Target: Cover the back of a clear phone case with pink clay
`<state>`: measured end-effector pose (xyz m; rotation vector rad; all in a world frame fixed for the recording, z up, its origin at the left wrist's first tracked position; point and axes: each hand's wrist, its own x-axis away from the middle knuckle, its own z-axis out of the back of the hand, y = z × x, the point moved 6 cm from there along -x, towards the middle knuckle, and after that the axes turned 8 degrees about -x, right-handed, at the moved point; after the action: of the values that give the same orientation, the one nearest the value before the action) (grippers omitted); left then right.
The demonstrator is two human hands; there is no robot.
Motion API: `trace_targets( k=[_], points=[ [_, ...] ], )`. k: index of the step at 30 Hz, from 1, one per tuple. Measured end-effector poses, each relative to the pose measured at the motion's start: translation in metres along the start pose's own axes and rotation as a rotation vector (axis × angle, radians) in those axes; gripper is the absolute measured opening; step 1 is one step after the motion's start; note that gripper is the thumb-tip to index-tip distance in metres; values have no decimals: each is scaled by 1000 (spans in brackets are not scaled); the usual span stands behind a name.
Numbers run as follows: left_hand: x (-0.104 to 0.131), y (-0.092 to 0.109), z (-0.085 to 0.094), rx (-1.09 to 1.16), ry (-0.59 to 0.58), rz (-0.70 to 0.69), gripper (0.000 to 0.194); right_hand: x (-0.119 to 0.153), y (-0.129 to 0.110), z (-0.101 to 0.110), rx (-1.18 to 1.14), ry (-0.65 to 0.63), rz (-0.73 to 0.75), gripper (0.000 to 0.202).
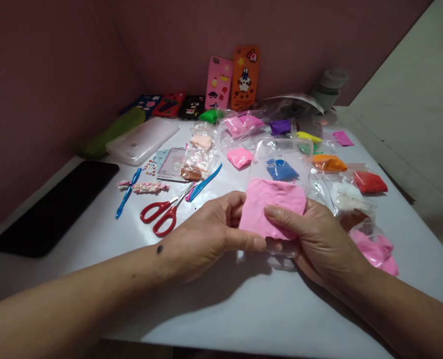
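A clear phone case (259, 157) is held up above the white table, tilted toward the camera. Pink clay (272, 194) lies flattened over its lower middle, with a wavy upper edge. My left hand (214, 229) grips the case's left side, thumb along the bottom edge of the clay. On the right side my right hand (319, 234) holds the case, its thumb pressed on the clay and its fingers behind. A blue clay packet (283, 170) shows through the bare upper part of the case.
Red-handled scissors (165, 214), blue tools (206, 182) and a black phone (57, 207) lie left. Colored clay packets, including a red one (370, 182), spread behind and right. Decorated cases (246, 77) lean on the back wall; a jar (330, 89) stands back right.
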<state>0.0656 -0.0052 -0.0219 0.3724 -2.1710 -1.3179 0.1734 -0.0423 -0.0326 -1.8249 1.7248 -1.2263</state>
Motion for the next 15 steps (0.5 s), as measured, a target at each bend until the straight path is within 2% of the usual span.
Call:
trace_targets(
  k=[5,15],
  points=[
    [-1,3,-1,66,-37,-32,23,-1,1,-1,-7,-42,-12,11],
    [-2,2,3,112,79,-88,13,0,1,-7,-23,-121,-33,18]
  ],
)
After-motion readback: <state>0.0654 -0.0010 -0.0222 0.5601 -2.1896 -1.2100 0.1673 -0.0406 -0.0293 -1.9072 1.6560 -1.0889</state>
